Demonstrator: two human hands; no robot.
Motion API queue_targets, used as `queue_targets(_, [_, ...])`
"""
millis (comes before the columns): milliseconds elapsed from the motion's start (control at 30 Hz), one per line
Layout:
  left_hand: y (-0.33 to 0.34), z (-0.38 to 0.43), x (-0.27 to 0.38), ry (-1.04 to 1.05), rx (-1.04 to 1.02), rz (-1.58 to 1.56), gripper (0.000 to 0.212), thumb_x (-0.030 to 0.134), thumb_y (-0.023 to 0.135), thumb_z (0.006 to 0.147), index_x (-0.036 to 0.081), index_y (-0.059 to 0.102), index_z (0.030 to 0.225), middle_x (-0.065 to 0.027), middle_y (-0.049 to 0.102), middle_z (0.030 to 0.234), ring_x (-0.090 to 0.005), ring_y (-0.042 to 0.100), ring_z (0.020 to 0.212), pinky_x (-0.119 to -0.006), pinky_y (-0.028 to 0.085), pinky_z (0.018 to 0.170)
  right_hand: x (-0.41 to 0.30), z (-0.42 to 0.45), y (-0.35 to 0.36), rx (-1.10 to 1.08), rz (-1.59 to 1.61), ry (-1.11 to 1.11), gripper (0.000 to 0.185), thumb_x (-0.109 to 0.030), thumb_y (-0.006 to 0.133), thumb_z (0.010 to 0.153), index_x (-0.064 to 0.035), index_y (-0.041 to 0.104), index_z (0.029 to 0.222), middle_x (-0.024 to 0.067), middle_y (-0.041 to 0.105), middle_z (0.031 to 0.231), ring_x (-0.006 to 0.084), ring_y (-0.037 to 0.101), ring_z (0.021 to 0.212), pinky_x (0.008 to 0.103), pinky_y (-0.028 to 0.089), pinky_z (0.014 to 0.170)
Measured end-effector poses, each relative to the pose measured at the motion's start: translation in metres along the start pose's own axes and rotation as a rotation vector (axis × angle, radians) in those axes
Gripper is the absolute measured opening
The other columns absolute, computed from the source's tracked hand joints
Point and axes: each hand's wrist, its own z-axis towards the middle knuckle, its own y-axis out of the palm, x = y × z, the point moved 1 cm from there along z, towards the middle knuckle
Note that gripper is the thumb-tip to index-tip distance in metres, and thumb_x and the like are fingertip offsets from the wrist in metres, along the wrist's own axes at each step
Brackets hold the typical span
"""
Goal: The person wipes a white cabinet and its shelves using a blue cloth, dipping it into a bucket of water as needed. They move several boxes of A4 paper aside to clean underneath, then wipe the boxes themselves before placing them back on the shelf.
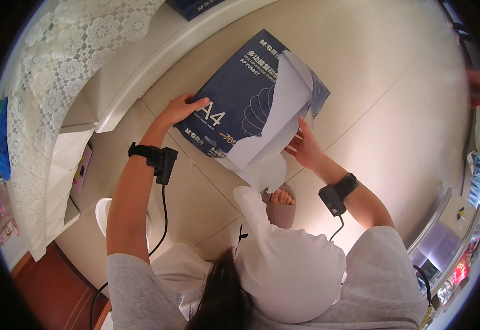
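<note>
A ream of M&G A4 copy paper [231, 82] in a dark blue wrapper lies tilted below my face. Its wrapper is torn, and a white flap [279, 111] of its inner side is folded back over the right part. My left hand [184, 109] grips the ream's left edge, thumb on top and fingers beneath or behind it. My right hand [306, 146] is at the torn right edge, thumb and fingers against the loose wrapper; how firmly it holds there is partly hidden. A strap with a black device sits on each wrist.
White lace cloth [87, 49] hangs at the left beside a white ledge [174, 45]. Another blue package [192, 7] stands at the top. My slippered foot [281, 208] rests on the tiled floor. A shelf with various items [446, 231] is at the right.
</note>
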Motion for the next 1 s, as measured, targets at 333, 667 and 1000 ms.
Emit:
queue_targets(333, [-0.003,0.005,0.008,-0.094,-0.220,0.010,0.092,0.068,0.055,0.070,-0.010,0.048,0.117,-0.0213,0.056,0.111,-0.0244,0.056,0.101,-0.030,0.042,0.088,0.001,0.000,0.045,-0.104,0.194,-0.115,0.052,-0.043,0.060,0.081,-0.0094,0.047,0.119,0.0037,0.054,0.113,0.0206,0.050,0.104,0.0341,0.040,0.091])
queue_targets(667, [0.024,-0.047,-0.008,-0.122,-0.447,-0.564,0.080,0.054,0.059,0.077,-0.004,0.038,0.128,-0.0152,0.053,0.119,-0.0184,0.052,0.108,-0.028,0.041,0.092,-0.033,0.008,0.026,-0.261,0.007,-0.110,0.041,-0.033,0.060,0.083,-0.0065,0.051,0.113,0.0041,0.058,0.104,0.0182,0.055,0.095,0.0335,0.043,0.085])
queue_targets(1000, [0.023,-0.078,-0.019,0.051,-0.390,-0.591,0.089,0.045,0.072,0.068,-0.007,0.033,0.128,-0.0169,0.051,0.118,-0.0216,0.053,0.105,-0.028,0.041,0.090,-0.034,-0.004,0.035,-0.286,-0.275,-0.171,0.041,-0.025,0.063,0.083,-0.0015,0.049,0.113,0.0054,0.058,0.100,0.0164,0.056,0.091,0.0307,0.046,0.080])
